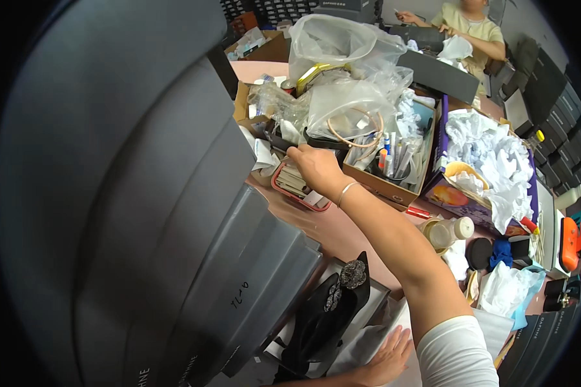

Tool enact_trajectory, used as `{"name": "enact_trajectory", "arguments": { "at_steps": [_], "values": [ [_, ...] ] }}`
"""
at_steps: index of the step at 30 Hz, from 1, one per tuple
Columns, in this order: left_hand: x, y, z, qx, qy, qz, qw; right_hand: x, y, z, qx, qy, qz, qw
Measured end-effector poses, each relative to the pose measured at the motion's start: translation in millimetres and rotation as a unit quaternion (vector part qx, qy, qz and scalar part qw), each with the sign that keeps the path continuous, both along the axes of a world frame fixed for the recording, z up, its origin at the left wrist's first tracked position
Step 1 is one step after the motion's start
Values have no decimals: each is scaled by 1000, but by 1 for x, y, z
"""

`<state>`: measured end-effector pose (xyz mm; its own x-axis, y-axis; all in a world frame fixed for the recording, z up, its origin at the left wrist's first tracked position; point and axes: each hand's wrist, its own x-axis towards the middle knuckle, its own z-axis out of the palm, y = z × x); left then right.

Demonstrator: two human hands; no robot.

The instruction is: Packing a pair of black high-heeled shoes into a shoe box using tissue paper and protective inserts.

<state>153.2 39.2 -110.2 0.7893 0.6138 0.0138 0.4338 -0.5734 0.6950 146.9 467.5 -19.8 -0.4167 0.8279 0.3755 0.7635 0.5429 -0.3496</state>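
Fingers (298,155) reach red tray (289,191), lying diagonally.

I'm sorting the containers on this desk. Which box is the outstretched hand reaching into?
The small red-rimmed tray under the right hand, not the cardboard box of pens nor the purple box of crumpled paper.

Shoe packing workroom, stacked grey shoeboxes (252,284), cluttered table (342,235), tissue paper (490,155)
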Motion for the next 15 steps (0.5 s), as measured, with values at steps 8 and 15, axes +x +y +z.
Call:
{"name": "enact_trajectory", "arguments": {
  "at_steps": [8,15],
  "values": [
    [-3,16,28,-29,53,-35,998,32,-41,42,-45,325,-10,944],
    [-3,10,29,-40,50,-48,997,40,-56,37,-133,286,-11,949]
  ]
}}
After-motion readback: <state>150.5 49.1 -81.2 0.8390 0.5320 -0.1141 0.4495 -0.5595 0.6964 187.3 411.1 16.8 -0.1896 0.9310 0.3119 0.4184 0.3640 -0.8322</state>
